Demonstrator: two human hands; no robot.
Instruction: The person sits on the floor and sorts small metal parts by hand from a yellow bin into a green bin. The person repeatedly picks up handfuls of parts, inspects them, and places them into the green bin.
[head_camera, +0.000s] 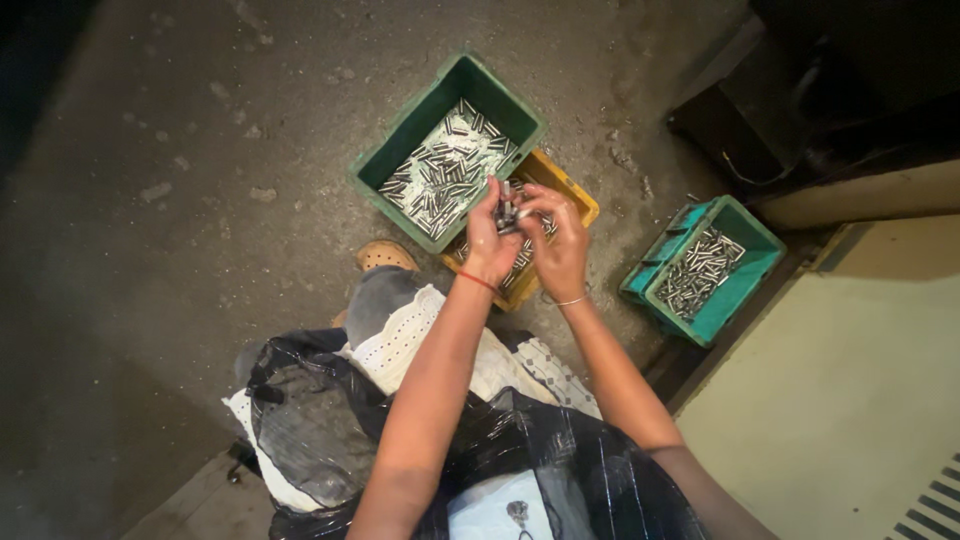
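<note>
Holding a small cluster of metal pins (508, 212) between them, the left hand (490, 240) and right hand (558, 243) are pressed together, fingers closed on it, above the yellow crate (575, 196). This looks like sorting or bundling; the next move likely needs a steady pinch so none slip. Overlapping the yellow crate's far side, a green crate (440, 105) holds loose, shiny cylindrical pins; right of it a teal crate (742, 270) holds more on the rough concrete floor (180, 200).

head camera, steeply down, near floor (180, 200)
</note>
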